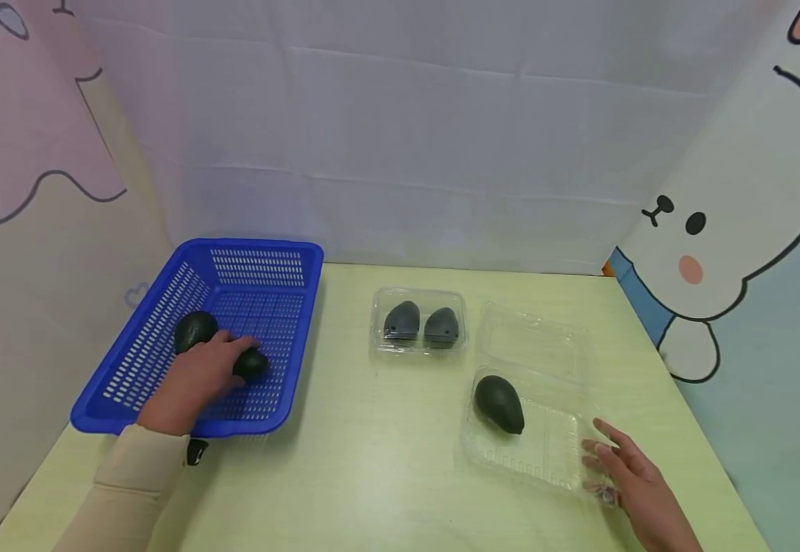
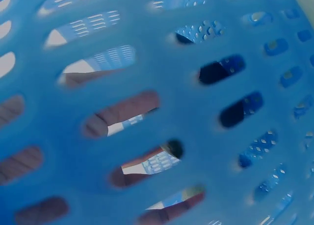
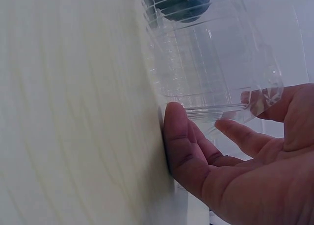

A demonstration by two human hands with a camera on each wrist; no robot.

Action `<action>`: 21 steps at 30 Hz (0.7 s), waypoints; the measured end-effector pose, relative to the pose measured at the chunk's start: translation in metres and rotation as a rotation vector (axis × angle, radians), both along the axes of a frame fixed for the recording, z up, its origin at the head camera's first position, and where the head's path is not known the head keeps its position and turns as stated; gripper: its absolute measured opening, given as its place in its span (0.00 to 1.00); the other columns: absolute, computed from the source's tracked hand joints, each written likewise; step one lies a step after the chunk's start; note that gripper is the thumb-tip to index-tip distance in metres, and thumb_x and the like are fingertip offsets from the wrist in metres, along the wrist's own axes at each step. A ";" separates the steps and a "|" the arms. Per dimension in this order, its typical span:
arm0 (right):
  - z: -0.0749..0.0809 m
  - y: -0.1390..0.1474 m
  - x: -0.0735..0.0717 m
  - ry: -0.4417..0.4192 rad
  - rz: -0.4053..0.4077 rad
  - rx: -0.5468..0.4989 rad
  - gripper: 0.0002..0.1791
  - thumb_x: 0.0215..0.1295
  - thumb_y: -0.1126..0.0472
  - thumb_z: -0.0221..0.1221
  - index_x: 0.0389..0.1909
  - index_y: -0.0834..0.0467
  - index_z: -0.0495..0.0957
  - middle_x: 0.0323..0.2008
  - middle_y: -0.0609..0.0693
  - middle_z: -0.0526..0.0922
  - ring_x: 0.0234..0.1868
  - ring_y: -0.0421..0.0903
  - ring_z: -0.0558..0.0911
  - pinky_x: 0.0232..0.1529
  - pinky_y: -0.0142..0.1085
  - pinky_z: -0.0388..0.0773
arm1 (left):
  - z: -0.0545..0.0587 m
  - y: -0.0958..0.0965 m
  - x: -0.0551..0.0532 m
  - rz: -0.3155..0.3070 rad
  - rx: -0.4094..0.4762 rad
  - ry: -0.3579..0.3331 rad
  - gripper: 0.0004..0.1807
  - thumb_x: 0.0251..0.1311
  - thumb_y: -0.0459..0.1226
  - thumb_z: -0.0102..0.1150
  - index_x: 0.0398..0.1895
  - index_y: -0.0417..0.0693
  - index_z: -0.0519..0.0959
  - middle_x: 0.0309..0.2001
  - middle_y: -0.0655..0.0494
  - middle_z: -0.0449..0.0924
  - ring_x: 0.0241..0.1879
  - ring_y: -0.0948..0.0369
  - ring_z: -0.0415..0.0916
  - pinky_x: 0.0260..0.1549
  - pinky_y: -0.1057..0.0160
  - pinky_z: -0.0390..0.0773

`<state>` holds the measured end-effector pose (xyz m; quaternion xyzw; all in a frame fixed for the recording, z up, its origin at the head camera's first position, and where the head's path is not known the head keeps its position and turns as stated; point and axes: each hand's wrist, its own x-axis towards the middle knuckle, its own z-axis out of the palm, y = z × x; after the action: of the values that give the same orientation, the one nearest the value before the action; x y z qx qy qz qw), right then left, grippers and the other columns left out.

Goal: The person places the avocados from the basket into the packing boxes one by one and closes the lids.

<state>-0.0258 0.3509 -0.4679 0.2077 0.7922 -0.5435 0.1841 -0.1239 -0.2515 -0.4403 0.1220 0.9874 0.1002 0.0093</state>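
Note:
Inside the blue basket (image 1: 271,425), my left hand (image 1: 201,377) reaches down with fingers and thumb round a dark green avocado (image 1: 253,366). Another avocado (image 1: 195,330) lies beside that hand, toward the basket's left wall. Basket slats (image 2: 181,112) fill most of the left wrist view and partly hide the fingers. My right hand (image 1: 637,483) is at the right end of an opened clear plastic clamshell box (image 1: 551,445), its loosely bent fingers right at the box's edge. A single avocado (image 1: 499,404) lies in the left part of that box.
Behind the opened box's base lies its clear lid (image 1: 534,341). A closed clear box (image 1: 419,349) with two dark avocados stands at the middle back of the pale wooden table (image 1: 372,475). Printed cloth (image 1: 406,138) hangs along the back and sides.

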 end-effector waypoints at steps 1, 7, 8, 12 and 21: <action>0.000 0.000 0.000 -0.002 -0.001 0.001 0.34 0.86 0.46 0.40 0.84 0.50 0.43 0.77 0.66 0.58 0.67 0.51 0.72 0.49 0.39 0.81 | 0.001 0.000 0.001 -0.003 0.000 -0.001 0.28 0.50 0.30 0.78 0.57 0.41 0.81 0.46 0.35 0.78 0.40 0.39 0.80 0.35 0.37 0.82; 0.000 0.000 0.000 -0.006 -0.001 0.005 0.34 0.85 0.46 0.40 0.84 0.50 0.44 0.77 0.65 0.58 0.67 0.51 0.72 0.49 0.39 0.81 | 0.007 0.000 0.004 0.000 -0.002 -0.020 0.28 0.51 0.31 0.78 0.57 0.42 0.80 0.46 0.35 0.78 0.41 0.39 0.80 0.36 0.36 0.82; 0.000 0.001 0.000 -0.008 -0.001 0.006 0.34 0.85 0.46 0.40 0.84 0.50 0.44 0.77 0.65 0.58 0.66 0.50 0.72 0.49 0.39 0.81 | 0.009 0.001 0.005 0.003 -0.003 -0.026 0.28 0.51 0.31 0.78 0.57 0.42 0.80 0.47 0.35 0.78 0.41 0.39 0.80 0.36 0.35 0.81; -0.001 0.002 0.000 -0.010 -0.002 0.003 0.35 0.85 0.45 0.41 0.84 0.49 0.44 0.77 0.65 0.58 0.66 0.48 0.72 0.50 0.40 0.81 | 0.013 0.001 0.007 0.006 -0.009 -0.040 0.28 0.52 0.32 0.77 0.58 0.43 0.80 0.47 0.34 0.77 0.41 0.39 0.80 0.36 0.35 0.81; -0.001 0.001 0.000 -0.004 0.001 0.022 0.35 0.85 0.45 0.41 0.84 0.50 0.44 0.77 0.65 0.59 0.64 0.47 0.73 0.49 0.39 0.81 | 0.023 0.003 0.013 0.024 -0.007 -0.071 0.28 0.55 0.33 0.76 0.60 0.44 0.79 0.50 0.32 0.77 0.43 0.37 0.80 0.37 0.33 0.81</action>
<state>-0.0257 0.3522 -0.4693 0.2103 0.7978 -0.5343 0.1839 -0.1107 -0.2482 -0.4175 0.1064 0.9882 0.1011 0.0436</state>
